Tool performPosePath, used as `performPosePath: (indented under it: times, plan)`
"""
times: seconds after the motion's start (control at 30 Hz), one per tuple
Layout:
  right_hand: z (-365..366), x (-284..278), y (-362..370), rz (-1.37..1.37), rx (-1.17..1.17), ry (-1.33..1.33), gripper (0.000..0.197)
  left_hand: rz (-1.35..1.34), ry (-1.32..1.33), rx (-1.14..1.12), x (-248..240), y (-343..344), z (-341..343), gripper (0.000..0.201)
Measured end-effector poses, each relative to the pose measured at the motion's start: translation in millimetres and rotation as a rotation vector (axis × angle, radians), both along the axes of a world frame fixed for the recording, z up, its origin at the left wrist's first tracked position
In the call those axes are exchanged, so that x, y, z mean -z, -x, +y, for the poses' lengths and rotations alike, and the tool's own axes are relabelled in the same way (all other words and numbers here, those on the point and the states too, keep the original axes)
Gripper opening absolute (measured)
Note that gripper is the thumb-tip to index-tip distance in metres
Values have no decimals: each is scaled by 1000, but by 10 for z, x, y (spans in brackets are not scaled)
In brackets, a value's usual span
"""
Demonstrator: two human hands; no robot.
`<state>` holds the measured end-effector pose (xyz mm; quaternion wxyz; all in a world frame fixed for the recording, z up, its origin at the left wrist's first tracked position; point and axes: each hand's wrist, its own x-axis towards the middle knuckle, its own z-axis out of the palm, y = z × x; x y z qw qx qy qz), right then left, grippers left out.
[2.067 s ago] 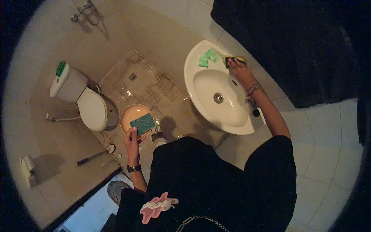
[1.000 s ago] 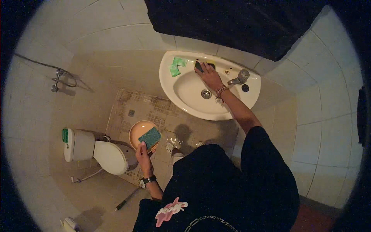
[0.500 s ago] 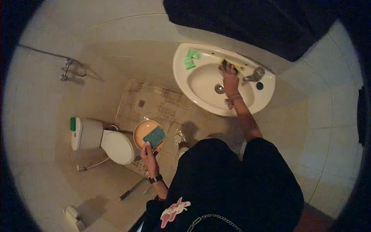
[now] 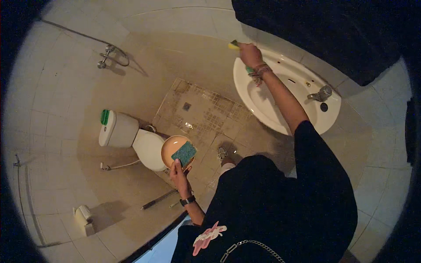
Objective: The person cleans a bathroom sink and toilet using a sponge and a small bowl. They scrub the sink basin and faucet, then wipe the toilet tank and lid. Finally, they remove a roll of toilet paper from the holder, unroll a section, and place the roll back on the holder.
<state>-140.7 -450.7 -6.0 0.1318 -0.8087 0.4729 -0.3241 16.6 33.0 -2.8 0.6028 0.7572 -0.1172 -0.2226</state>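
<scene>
My left hand (image 4: 179,175) is closed around the near rim of an orange-tan bowl (image 4: 168,151), its thumb pressing a flat green scouring pad (image 4: 184,152) against it. Out at the far left end of the white sink (image 4: 242,87), my right hand (image 4: 251,56) grips a yellow sponge with a dark scouring side (image 4: 234,45). The sponge is by the tiled wall; I cannot tell whether it touches it. Light green pieces (image 4: 249,69) on the sink's rim are mostly hidden under my right wrist. My forearm spans the basin and covers the drain.
A tap (image 4: 320,94) and a round black stopper (image 4: 324,107) are at the sink's right. The toilet (image 4: 149,149) stands left, with a green item (image 4: 105,116) on its tank. A dark cloth (image 4: 315,35) hangs above the sink. A floor drain (image 4: 187,106) is beyond the bowl.
My right hand has carried the sponge left, from the sink's back ledge near the tap to the far left end. My left hand keeps its hold on bowl and pad. The view has turned leftward.
</scene>
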Motion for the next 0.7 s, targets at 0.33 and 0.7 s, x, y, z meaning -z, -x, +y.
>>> performPosePath:
  times: [0.33, 0.7]
  plan:
    - [1011, 591, -178, 399, -193, -15, 17, 43, 13, -267, 211, 121, 594, 43]
    - [1916, 648, 1628, 95, -769, 10, 15, 47, 58, -153, 176, -79, 434, 34]
